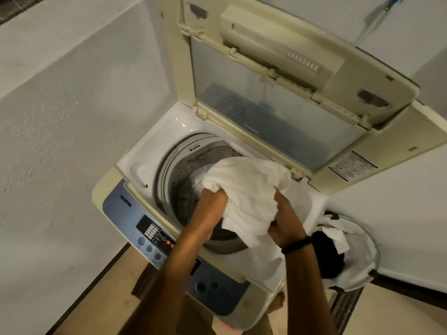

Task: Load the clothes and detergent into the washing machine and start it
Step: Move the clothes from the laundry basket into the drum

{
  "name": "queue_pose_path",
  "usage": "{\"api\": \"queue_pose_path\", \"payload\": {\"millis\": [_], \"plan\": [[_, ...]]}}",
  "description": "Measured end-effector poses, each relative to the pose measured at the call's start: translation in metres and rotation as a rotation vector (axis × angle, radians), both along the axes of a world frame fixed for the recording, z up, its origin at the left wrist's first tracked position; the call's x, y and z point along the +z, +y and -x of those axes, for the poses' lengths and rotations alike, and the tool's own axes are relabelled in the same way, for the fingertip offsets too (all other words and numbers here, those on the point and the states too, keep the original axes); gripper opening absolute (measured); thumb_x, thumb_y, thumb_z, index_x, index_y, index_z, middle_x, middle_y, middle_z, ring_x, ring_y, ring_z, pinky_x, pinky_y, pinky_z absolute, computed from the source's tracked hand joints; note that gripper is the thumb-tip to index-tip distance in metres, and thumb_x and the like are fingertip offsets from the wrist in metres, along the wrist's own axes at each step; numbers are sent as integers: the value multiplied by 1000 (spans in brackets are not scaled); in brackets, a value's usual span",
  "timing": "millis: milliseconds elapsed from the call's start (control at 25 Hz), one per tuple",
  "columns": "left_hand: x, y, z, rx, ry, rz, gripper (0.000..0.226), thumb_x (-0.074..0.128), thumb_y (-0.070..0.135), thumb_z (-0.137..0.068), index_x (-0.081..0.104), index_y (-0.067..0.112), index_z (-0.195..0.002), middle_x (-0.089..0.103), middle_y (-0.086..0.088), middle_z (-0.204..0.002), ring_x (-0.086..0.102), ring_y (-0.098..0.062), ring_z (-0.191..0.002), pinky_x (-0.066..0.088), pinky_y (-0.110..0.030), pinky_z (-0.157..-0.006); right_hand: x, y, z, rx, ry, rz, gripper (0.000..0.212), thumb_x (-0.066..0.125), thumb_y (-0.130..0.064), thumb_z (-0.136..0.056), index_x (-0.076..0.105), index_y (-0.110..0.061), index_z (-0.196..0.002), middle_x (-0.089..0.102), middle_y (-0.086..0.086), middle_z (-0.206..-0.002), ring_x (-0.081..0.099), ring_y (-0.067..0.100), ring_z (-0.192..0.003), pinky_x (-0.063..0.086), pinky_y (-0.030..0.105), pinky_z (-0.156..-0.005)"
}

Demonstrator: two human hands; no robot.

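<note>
The step in hand is loading: both hands hold 1 white cloth [249,187] over the open drum [173,175] of the washing machine [135,163], whose lid [266,105] stands raised. The left hand [212,201] grips the bunched near-left edge, and the right hand [287,226] clutches the folds beside it, the 2 hands close together.

The cloth's long axis runs from the far side of the drum toward the person. Its bulky end points at the lid and its loose tail drapes over the front rim.

Next, the bundle probably needs lowering and releasing inside the drum, with the tail tucked in. More clothes wait in the basket [371,252] to the right. No detergent is in view.
</note>
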State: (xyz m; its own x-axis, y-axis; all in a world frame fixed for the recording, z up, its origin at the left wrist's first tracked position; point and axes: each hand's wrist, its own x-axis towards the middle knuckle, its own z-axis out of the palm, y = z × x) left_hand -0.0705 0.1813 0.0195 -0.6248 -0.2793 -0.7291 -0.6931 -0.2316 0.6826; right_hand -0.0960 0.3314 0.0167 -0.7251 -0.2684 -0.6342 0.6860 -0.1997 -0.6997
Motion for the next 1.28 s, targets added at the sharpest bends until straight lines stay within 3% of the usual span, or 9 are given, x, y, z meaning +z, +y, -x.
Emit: {"api": "queue_pose_path", "payload": {"millis": [120, 200, 400, 480, 600, 760, 880, 1080, 1280], "plan": [[-25, -40, -5, 67, 52, 96, 18, 47, 28, -100, 65, 27, -101, 70, 0, -103, 66, -17, -93, 51, -27, -74, -43, -42, 13, 262, 89, -393, 67, 60, -55, -84, 57, -3, -127, 68, 21, -106, 68, 35, -93, 58, 43, -83], [-42, -55, -7, 86, 16, 135, 14, 51, 28, -96, 64, 29, -92, 69, 0, -95, 64, -16, -85, 50, -28, -74, -64, -54, 17, 308, 224, -607, 51, 62, -45, -89, 58, -7, -123, 68, 17, -113, 64, 35, -107, 52, 50, -97], [-70, -65, 8, -46, -118, 137, 24, 52, 37, -94, 63, 22, -109, 66, -4, -111, 63, -24, -98, 55, -43, -90, -86, -65, 29, 317, 196, -782, 55, 60, -40, -93, 49, -6, -136, 59, 14, -132, 57, 32, -122, 47, 43, -104], [-80, -63, 8, -217, -160, 259, 58, 60, 46, -84, 51, 16, -133, 59, -3, -127, 58, -29, -115, 49, -41, -98, -98, -62, 26, 428, 178, -886, 60, 57, -42, -94, 44, -6, -141, 55, 16, -139, 53, 35, -127, 44, 41, -106], [-99, -51, 3, -291, -208, 399, 83, 67, 53, -69, 44, 18, -141, 60, -10, -134, 58, -31, -120, 49, -42, -101, -95, -39, 13, 381, 293, -922, 37, 53, -33, -97, 61, -9, -124, 68, 13, -120, 63, 29, -111, 50, 38, -96], [-49, 18, -6, -299, -6, 438, 34, 68, 25, -89, 63, 13, -121, 68, -1, -110, 64, -18, -103, 47, -27, -88, -62, 36, -27, -63, 304, -689, 18, 56, -27, -98, 71, -20, -94, 74, 1, -79, 70, 16, -71, 59, 31, -68], [-18, 104, -23, -311, 207, 356, 14, 66, 17, -91, 69, 20, -104, 69, 14, -95, 65, -1, -87, 50, -15, -82, -66, 112, -64, -358, 287, -712, 15, 59, -19, -96, 72, -19, -89, 67, 2, -63, 62, 14, -54, 53, 28, -52], [-44, 264, -36, -716, 221, 277, 12, 61, 36, -94, 67, 32, -103, 70, 21, -96, 64, 5, -85, 48, -6, -70, -177, 246, -99, -507, -14, -853, 16, 63, -22, -92, 73, -22, -80, 69, 5, -64, 64, 24, -60, 56, 42, -55], [-197, 372, -11, -885, -18, 322, 23, 62, 34, -93, 66, 21, -111, 69, 6, -109, 60, -5, -93, 43, -12, -69, -324, 352, -81, -288, -202, -911, 26, 58, -19, -92, 69, -3, -76, 69, 18, -73, 64, 36, -69, 53, 45, -63]]}}
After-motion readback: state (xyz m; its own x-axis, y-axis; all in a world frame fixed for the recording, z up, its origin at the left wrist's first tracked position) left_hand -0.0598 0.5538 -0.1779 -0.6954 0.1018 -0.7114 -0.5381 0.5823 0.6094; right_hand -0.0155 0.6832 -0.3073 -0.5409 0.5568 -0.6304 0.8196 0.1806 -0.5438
